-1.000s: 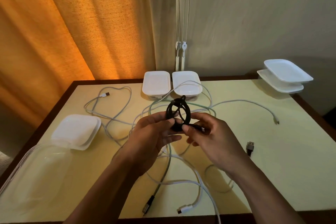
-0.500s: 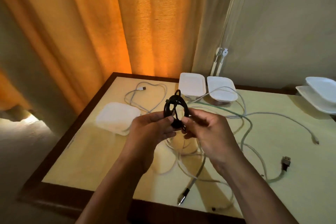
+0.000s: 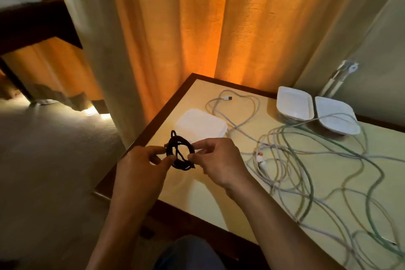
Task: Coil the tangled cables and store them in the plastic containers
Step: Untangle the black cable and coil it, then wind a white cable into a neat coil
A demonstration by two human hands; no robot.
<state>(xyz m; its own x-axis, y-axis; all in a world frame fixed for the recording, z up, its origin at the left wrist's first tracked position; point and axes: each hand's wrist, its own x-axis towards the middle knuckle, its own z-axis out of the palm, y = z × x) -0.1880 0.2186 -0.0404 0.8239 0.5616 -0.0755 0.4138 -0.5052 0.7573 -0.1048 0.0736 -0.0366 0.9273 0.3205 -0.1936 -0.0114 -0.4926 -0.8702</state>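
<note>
A small black cable coil hangs in the air over the table's left edge. My left hand pinches its left side and my right hand pinches its right side. Just behind the coil lies a white plastic container, lid side up. Two more white containers stand side by side at the back of the table. A tangle of white and green cables spreads over the table to the right of my hands.
The yellow table has a dark wooden rim, and its left corner is near my hands. An orange curtain hangs behind. Carpeted floor lies to the left. A white cable with a plug loops at the back.
My view has swung to the left, and both hands have carried the black coil leftwards toward the table's left edge, close in front of the white container. The grip is unchanged.
</note>
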